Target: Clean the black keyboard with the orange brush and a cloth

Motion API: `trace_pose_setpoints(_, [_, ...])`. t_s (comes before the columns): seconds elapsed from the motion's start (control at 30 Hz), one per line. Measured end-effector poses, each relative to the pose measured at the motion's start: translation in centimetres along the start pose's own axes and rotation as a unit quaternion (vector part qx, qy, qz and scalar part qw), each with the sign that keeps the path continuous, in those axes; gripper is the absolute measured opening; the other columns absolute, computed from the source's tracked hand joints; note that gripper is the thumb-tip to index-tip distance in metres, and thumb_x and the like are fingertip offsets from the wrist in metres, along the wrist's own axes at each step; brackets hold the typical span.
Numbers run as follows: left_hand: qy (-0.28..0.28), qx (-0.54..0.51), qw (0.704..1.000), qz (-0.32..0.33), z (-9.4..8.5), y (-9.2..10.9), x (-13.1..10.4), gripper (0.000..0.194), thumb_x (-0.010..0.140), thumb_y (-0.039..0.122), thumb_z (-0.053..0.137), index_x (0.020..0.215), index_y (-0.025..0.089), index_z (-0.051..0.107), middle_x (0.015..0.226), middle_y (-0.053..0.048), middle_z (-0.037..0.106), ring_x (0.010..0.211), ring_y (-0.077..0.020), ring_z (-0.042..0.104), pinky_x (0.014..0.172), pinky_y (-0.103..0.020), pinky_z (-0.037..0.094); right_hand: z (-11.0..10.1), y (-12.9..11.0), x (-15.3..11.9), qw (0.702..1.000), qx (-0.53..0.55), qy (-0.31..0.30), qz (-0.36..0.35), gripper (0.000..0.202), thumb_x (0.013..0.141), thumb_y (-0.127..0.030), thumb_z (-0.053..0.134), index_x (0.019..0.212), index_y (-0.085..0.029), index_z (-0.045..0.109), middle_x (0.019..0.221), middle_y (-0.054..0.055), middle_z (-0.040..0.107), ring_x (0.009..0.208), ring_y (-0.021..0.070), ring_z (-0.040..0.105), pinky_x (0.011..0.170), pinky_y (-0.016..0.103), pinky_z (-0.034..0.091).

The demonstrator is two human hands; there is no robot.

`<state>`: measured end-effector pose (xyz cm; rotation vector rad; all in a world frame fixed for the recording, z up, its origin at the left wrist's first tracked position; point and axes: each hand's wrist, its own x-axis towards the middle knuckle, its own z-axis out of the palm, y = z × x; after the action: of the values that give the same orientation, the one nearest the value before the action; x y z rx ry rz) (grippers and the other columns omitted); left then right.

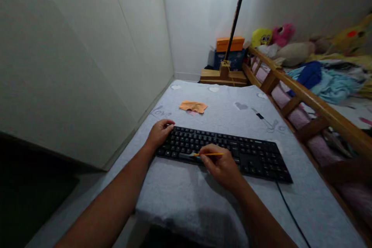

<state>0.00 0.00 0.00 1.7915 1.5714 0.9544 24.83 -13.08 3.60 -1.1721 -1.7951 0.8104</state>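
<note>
A black keyboard [252,161] lies at a slant across the cloth-covered table. My left hand [159,135] grips its left end, thumb and fingers at the far corner. Pinched in my right hand [219,164] is a slim paintbrush [213,154] with a yellow-orange handle. Its pale tip points left and meets the keyboard around the space bar, though the bristles are too small to make out clearly. Part of the keyboard's front middle is hidden behind my right hand. Beyond the keyboard lies a crumpled orange cloth [193,106].
A thin tool with a black band [260,116] rests at the table's right. The keyboard's cable [292,215] trails toward me. A wooden bed rail [319,102] borders the right side, a white cabinet [87,54] the left. Behind the table stands a dark pole [236,15] on a wooden base.
</note>
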Motion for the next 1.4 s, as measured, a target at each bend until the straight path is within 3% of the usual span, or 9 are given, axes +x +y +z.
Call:
trace_pose_setpoints(0.3, [0.000, -0.005, 1.000, 0.002, 0.4, -0.3, 0.1, 0.033, 0.075, 0.043, 0.057, 0.091, 0.018, 0.072, 0.093, -0.007, 0.074, 0.086, -0.0239, 0.065, 0.082, -0.036, 0.050, -1.4, 0.4, 0.1, 0.997, -0.025, 0.032, 0.072, 0.013, 0.083, -0.018, 0.054, 0.075, -0.017, 0.065, 0.064, 0.001, 0.063, 0.057, 0.0141, 0.056, 0.054, 0.024, 0.040])
trace_pose_setpoints(0.7, [0.003, -0.009, 1.000, 0.000, 0.6, -0.3, 0.2, 0.031, 0.074, 0.040, 0.057, 0.089, 0.018, 0.072, 0.092, -0.006, 0.074, 0.084, -0.0232, 0.065, 0.083, -0.036, 0.050, 0.9, 0.7, 0.3, 1.000, 0.015, 0.007, 0.019, 0.014, 0.089, -0.018, 0.055, 0.086, -0.018, 0.069, 0.082, 0.003, 0.070, 0.077, 0.0156, 0.064, 0.071, 0.025, 0.046])
trace_pose_setpoints(1.0, [-0.003, -0.011, 1.000, -0.002, 0.6, -0.5, 0.2, 0.032, 0.076, 0.041, 0.057, 0.091, 0.018, 0.073, 0.090, -0.006, 0.073, 0.084, -0.0231, 0.065, 0.082, -0.036, 0.049, -2.0, 0.6, -0.1, 0.993, -0.060, 0.058, 0.084, 0.013, 0.083, -0.020, 0.055, 0.073, -0.018, 0.064, 0.059, -0.002, 0.059, 0.052, 0.0123, 0.052, 0.051, 0.023, 0.036])
trace_pose_setpoints(1.23, [-0.006, -0.016, 1.000, -0.003, 0.7, -0.8, 0.3, 0.031, 0.076, 0.041, 0.057, 0.090, 0.018, 0.072, 0.090, -0.005, 0.073, 0.085, -0.0231, 0.065, 0.082, -0.036, 0.049, -4.1, -0.8, 0.4, 0.993, 0.023, 0.064, 0.097, 0.020, 0.090, -0.033, 0.056, 0.086, -0.018, 0.068, 0.067, 0.001, 0.062, 0.060, 0.0144, 0.057, 0.054, 0.024, 0.041])
trace_pose_setpoints(1.4, [-0.005, -0.020, 1.000, -0.002, 0.7, -0.7, 0.2, 0.030, 0.076, 0.040, 0.058, 0.090, 0.018, 0.072, 0.088, -0.005, 0.073, 0.082, -0.0226, 0.065, 0.080, -0.036, 0.050, -2.6, -0.6, 1.5, 0.987, 0.095, 0.048, 0.119, 0.023, 0.094, -0.038, 0.052, 0.089, -0.018, 0.063, 0.069, 0.001, 0.064, 0.060, 0.0145, 0.059, 0.055, 0.024, 0.044])
